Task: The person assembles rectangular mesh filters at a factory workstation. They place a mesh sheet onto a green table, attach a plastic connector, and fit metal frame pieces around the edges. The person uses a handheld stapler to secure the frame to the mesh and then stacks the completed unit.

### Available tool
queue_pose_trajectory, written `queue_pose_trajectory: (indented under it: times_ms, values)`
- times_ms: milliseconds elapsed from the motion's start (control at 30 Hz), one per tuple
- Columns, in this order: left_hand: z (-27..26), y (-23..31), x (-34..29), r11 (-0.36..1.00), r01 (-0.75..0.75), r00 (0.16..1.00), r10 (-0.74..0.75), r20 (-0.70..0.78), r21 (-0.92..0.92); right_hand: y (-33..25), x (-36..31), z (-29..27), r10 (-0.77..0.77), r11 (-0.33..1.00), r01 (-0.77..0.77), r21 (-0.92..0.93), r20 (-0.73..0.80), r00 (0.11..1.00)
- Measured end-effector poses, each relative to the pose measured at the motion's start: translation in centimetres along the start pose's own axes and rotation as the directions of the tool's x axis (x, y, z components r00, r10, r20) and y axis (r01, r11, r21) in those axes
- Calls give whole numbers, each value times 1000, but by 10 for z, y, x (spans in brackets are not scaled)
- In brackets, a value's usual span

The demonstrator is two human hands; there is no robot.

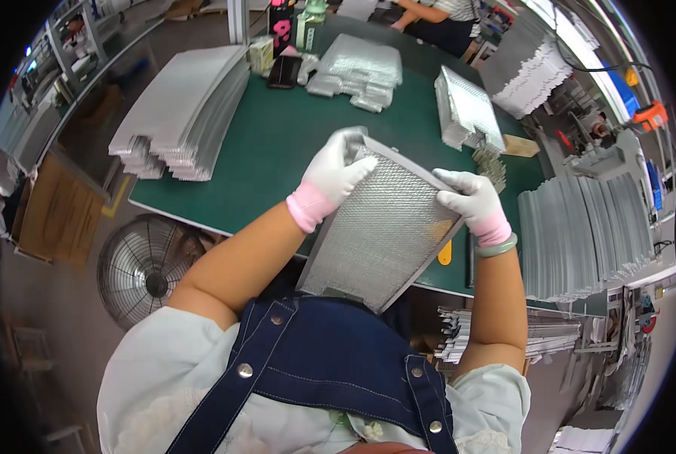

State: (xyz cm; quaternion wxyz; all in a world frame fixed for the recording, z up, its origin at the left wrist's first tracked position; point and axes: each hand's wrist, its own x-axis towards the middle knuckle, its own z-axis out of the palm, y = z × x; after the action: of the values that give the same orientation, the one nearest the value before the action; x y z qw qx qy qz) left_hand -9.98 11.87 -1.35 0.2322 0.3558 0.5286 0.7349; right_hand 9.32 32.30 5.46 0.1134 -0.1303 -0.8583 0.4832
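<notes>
A framed metal mesh filter panel [387, 219] is tilted in front of my body, its lower end close to my apron. Its silver mesh is edged by a flat grey frame. My left hand [338, 168], in a white glove with a pink cuff, grips the upper left corner with the thumb over the face. On the upper right corner, my gloved right hand [470, 198] is closed, its fingers partly hidden behind the frame. Beside the panel's right edge, a yellow tool handle [445, 253] lies on the green worktable [277, 129].
Thin grey frames or sheets are stacked at left [190, 91] and right [584, 234]. Silver mesh pads [360, 64] lie farther back, near a phone [283, 73]. Another mesh stack [470, 110] stands back right by a wooden block [519, 146]. A fan [145, 272] stands at left; a person [436, 19] is across the table.
</notes>
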Motion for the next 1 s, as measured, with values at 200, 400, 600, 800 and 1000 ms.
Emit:
queue_pose_trajectory:
  times_ms: [200,400,600,800,1000]
  values:
    - [4,17,6,714,-320,907,420,-15,623,8,0,-2,28,994,-26,104,-17,999]
    - [15,18,1,594,-380,802,594,-67,709,20,-5,-4,36,982,-25,186,-59,998]
    - [16,18,-1,546,-450,757,653,-23,707,26,-9,-5,9,976,13,219,-101,995]
    - [29,16,-18,630,-431,812,583,-25,646,30,-12,-7,5,981,19,193,-121,993]
    - [17,18,-15,993,-70,997,73,32,-93,19,-16,-10,18,989,-2,150,-105,994]
